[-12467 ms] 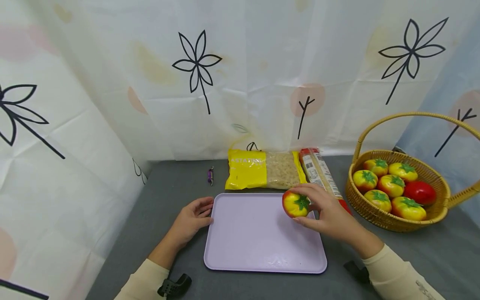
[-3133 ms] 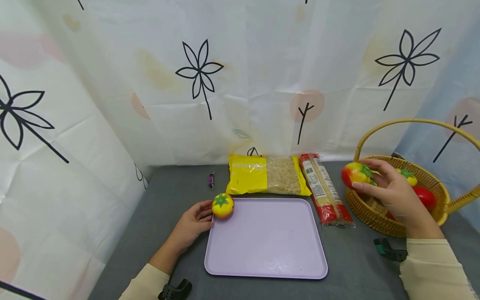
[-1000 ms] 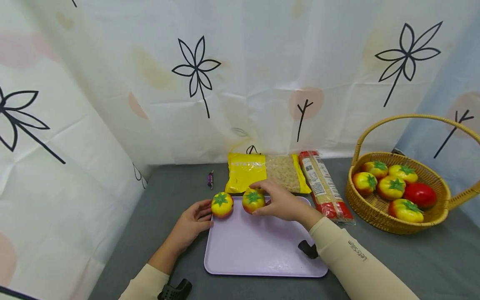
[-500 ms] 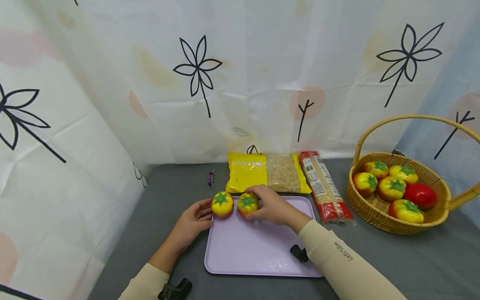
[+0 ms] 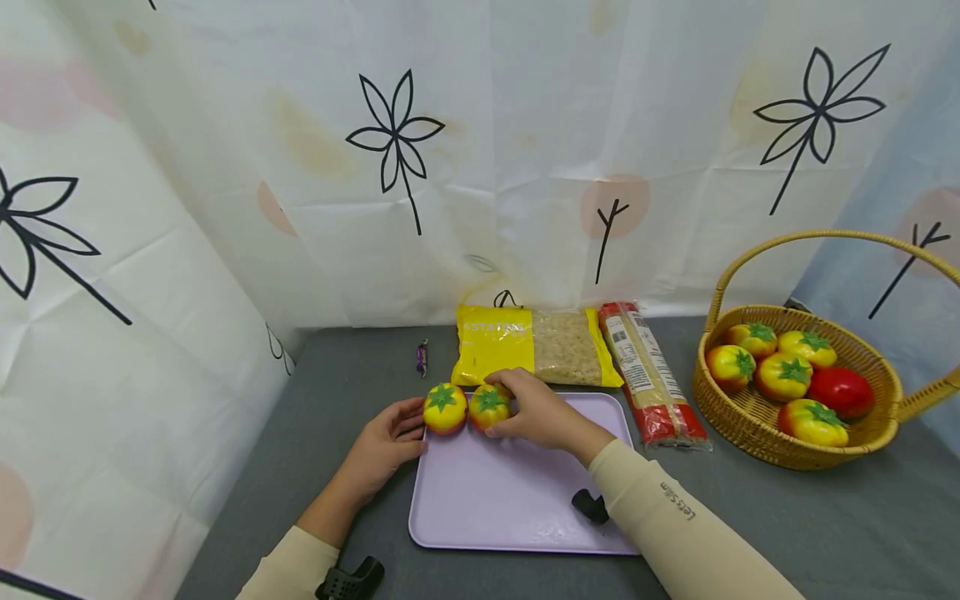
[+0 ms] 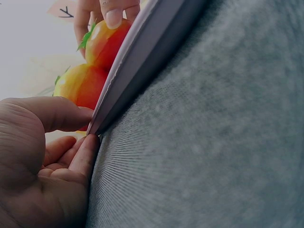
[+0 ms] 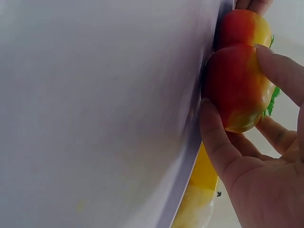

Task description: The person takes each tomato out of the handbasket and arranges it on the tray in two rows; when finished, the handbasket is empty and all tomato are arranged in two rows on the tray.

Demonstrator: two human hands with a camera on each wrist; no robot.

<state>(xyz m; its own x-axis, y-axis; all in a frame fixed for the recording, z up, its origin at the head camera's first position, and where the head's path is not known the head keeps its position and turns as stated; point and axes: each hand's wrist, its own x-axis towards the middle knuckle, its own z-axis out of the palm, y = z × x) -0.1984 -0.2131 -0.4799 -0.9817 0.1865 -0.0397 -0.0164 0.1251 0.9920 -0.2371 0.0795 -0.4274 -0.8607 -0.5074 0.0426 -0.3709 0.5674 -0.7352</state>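
I am seeing a person at a grey desk (image 5: 862,517), busy with both hands over a pale purple tray (image 5: 517,500). The left hand (image 5: 388,440) pinches the left rim of the tray between its thumb and fingers, near the far corner. In this corner sits a yellow-red fruit (image 5: 445,409) with a green leaf top, just beside these fingers. The right hand (image 5: 536,412) holds a second fruit (image 5: 489,406) of the same kind, with fingers and thumb around it, at the far edge of the tray and very close to the first one.

Behind the tray lies a yellow packet (image 5: 491,342), and to the right of it a red-ended packet (image 5: 647,371). A small purple wrapper (image 5: 422,358) lies farther left. On the right stands a wicker basket (image 5: 738,429), containing five similar fruits and one plain red fruit (image 5: 842,390).
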